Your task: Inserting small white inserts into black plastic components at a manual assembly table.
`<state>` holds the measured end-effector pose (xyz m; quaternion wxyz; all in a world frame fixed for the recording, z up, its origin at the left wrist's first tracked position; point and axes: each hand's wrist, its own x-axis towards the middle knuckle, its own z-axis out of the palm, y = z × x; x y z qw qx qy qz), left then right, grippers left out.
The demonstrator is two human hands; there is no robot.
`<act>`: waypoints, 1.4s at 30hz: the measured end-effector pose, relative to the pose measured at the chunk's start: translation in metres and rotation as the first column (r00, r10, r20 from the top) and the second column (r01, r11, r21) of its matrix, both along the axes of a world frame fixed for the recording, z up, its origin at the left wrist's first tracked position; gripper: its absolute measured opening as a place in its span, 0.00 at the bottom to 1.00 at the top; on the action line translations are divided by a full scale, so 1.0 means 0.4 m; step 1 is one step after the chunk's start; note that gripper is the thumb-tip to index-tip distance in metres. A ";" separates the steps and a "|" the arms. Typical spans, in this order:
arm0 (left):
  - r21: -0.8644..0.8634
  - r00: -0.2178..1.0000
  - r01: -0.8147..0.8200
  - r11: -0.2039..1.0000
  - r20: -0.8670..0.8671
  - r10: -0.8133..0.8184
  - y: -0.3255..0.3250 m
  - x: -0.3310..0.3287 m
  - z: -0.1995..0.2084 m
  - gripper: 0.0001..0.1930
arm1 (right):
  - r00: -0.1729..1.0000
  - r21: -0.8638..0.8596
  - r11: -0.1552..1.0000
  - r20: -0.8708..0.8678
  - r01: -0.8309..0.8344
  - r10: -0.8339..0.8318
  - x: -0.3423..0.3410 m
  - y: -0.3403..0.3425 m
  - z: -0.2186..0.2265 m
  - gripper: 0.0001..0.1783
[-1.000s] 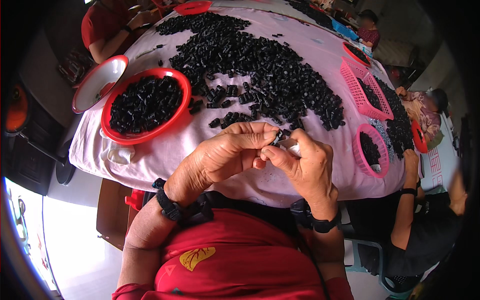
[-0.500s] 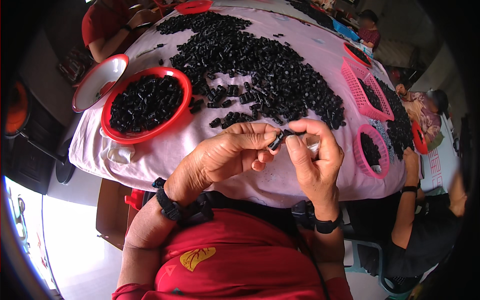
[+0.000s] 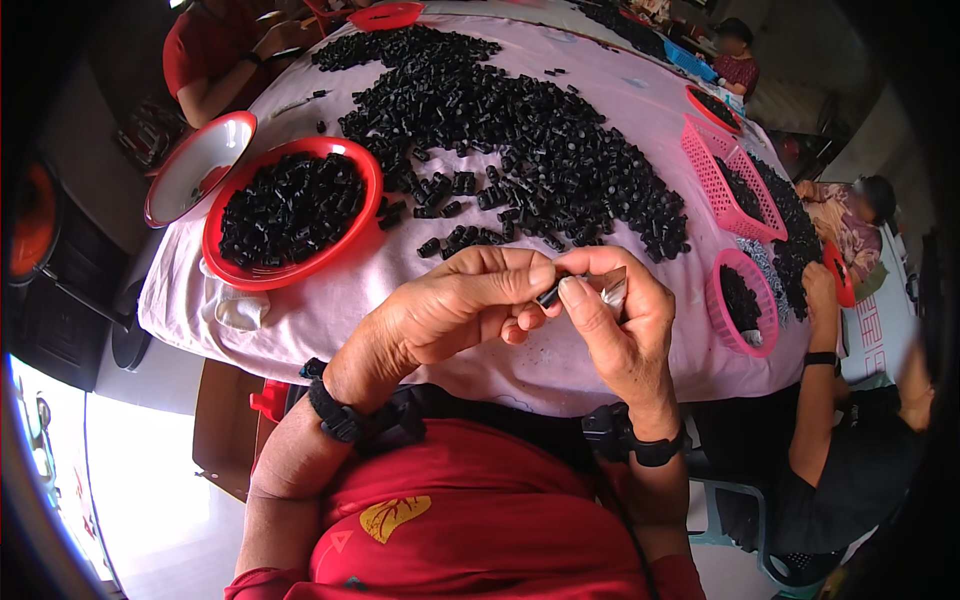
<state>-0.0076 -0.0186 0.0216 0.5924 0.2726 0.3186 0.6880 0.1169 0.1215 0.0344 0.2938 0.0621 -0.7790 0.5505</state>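
Note:
My two hands meet over the near edge of the pink-covered table. Between their fingertips is a small black cylindrical part [image 3: 548,297], mostly covered by the fingers. My left hand [image 3: 440,305] pinches it between thumb and forefinger, the other fingers curled beneath. From the other side, the thumb and forefinger of my right hand [image 3: 635,335] close on the same part. A shiny whitish piece [image 3: 614,294] sits inside the curl of the right hand; its kind cannot be made out. Just beyond lies a large pile of similar black parts [image 3: 480,110].
To the left, a red basin [image 3: 373,215] full of black parts stands beside a white red-rimmed basin [image 3: 160,190]. Pink baskets [image 3: 715,160] and a round pink basket [image 3: 768,310] stand at the right. A co-worker's arm [image 3: 815,400] reaches in there; others sit farther off.
My right hand has shifted slightly left, its thumb and forefinger closing in on the black part. The left hand stays nearly in place. The co-worker's hand at the right has moved slightly up.

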 end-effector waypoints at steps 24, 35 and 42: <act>-0.010 0.989 -0.027 1.000 -0.148 0.025 0.001 0.003 0.005 0.11 | 0.999 -0.055 0.998 0.038 0.022 -0.020 0.007 0.000 0.002 0.06; 0.082 0.970 -0.041 0.996 -0.235 0.059 -0.001 0.006 -0.001 0.13 | 0.999 -0.119 0.992 0.030 0.031 -0.027 0.014 -0.006 0.017 0.06; 0.113 0.988 -0.033 0.993 -0.147 0.049 0.003 0.008 -0.012 0.12 | 0.999 -0.125 0.992 0.048 0.022 -0.016 0.017 -0.008 0.019 0.07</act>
